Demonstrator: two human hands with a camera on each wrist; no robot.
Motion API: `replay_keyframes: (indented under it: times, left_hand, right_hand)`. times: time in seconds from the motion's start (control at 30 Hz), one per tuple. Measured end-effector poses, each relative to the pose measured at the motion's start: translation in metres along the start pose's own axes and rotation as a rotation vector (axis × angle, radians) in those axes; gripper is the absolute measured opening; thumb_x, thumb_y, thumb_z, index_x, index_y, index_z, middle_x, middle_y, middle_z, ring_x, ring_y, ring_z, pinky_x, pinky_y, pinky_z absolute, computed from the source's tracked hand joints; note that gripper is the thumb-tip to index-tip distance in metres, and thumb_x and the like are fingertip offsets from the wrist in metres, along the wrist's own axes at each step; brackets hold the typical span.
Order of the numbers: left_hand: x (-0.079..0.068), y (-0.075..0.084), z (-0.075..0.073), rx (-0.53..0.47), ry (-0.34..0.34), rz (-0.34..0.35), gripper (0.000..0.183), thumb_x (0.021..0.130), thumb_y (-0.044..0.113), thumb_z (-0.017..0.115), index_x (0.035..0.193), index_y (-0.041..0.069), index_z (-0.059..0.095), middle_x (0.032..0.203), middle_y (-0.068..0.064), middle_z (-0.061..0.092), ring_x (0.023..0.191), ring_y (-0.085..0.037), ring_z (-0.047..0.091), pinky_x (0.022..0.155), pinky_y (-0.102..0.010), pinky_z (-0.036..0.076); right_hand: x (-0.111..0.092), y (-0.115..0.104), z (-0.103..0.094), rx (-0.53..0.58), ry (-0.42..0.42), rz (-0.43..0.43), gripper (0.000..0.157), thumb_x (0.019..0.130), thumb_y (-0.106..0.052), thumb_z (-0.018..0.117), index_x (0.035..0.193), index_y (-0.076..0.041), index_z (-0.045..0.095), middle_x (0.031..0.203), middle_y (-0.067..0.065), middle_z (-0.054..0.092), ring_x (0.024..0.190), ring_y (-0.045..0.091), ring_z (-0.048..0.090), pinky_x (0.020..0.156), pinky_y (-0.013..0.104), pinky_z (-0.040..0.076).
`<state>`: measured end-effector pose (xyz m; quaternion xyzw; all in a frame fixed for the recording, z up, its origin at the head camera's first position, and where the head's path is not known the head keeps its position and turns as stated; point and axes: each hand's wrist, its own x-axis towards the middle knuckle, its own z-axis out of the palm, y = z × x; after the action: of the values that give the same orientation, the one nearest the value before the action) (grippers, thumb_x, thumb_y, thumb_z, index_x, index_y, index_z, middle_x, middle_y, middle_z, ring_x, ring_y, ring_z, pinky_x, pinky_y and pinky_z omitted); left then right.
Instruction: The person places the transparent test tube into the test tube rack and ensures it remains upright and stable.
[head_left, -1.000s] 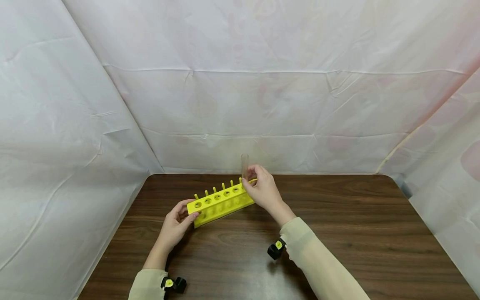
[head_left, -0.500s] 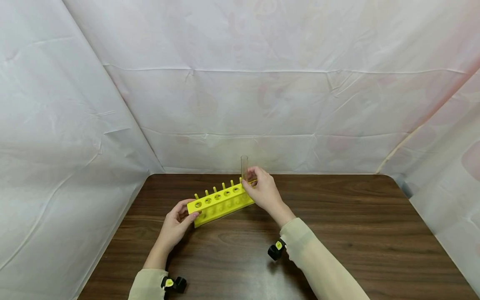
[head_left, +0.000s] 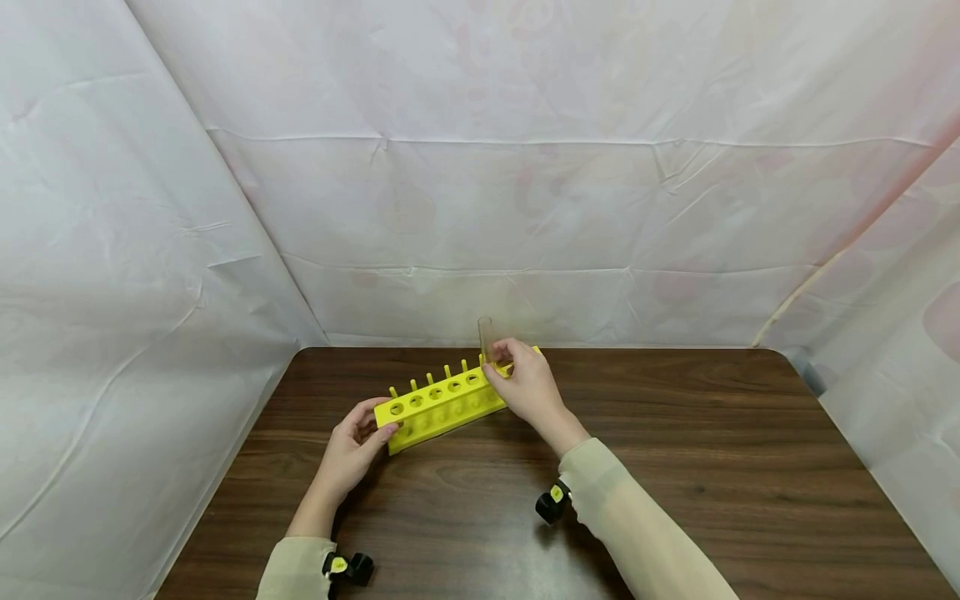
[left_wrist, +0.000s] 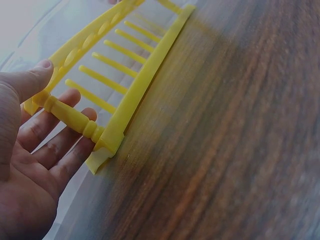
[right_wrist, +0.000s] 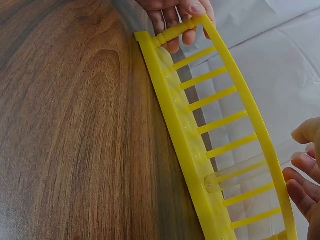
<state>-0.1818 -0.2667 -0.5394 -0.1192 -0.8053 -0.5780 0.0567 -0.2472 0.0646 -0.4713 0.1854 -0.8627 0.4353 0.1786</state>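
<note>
A yellow test tube rack [head_left: 442,404] stands slanted on the table, with a row of round holes and upright pegs along its far side. My left hand [head_left: 352,446] holds its left end; in the left wrist view, the thumb lies at the top plate and the fingers curl behind the end post [left_wrist: 72,117]. A clear glass test tube [head_left: 485,333] stands in a hole toward the right. My right hand [head_left: 528,379] has its thumb and fingers around the tube's upper part. In the right wrist view, the tube's rounded bottom [right_wrist: 213,183] is down at the rack's base.
The dark wood-grain table [head_left: 712,467] extends to the right and in front of the rack. White sheeting [head_left: 480,208] hangs close behind the table's far edge and along both sides.
The test tube has sunk slightly and leans a little more left. My right hand has shifted slightly down, showing the rack's right end behind it. The left hand and rack stay put.
</note>
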Motion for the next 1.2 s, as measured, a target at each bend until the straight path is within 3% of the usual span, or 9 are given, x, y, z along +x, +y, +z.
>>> replay_keyframes:
  times: [0.47, 0.97, 1.2]
  left_hand:
    - [0.001, -0.001, -0.001, 0.005, 0.005, -0.005, 0.045, 0.106, 0.019, 0.077, 0.148, 0.01, 0.062, 0.126, -0.014, 0.077, 0.107, -0.013, 0.073, 0.086, -0.024, 0.059]
    - [0.002, -0.002, 0.0, 0.008, 0.004, -0.007, 0.045, 0.106, 0.019, 0.077, 0.148, 0.01, 0.062, 0.125, -0.013, 0.078, 0.106, -0.014, 0.073, 0.085, -0.025, 0.058]
    - [0.002, -0.004, 0.0, 0.005, 0.001, -0.02, 0.046, 0.106, 0.021, 0.076, 0.148, 0.01, 0.061, 0.127, -0.013, 0.077, 0.107, -0.014, 0.072, 0.086, -0.025, 0.058]
  right_hand:
    - [0.001, 0.002, 0.001, -0.045, -0.019, -0.002, 0.024, 0.096, -0.012, 0.085, 0.114, -0.003, 0.072, 0.107, 0.011, 0.075, 0.098, 0.029, 0.075, 0.084, 0.039, 0.062]
    - [0.0, 0.002, -0.004, -0.048, -0.052, 0.011, 0.031, 0.096, -0.013, 0.087, 0.121, -0.003, 0.071, 0.112, 0.009, 0.075, 0.102, 0.027, 0.073, 0.087, 0.039, 0.062]
    - [-0.002, 0.005, -0.016, -0.059, -0.081, 0.002, 0.036, 0.096, -0.016, 0.087, 0.125, -0.003, 0.071, 0.115, 0.01, 0.074, 0.106, 0.029, 0.073, 0.089, 0.043, 0.061]
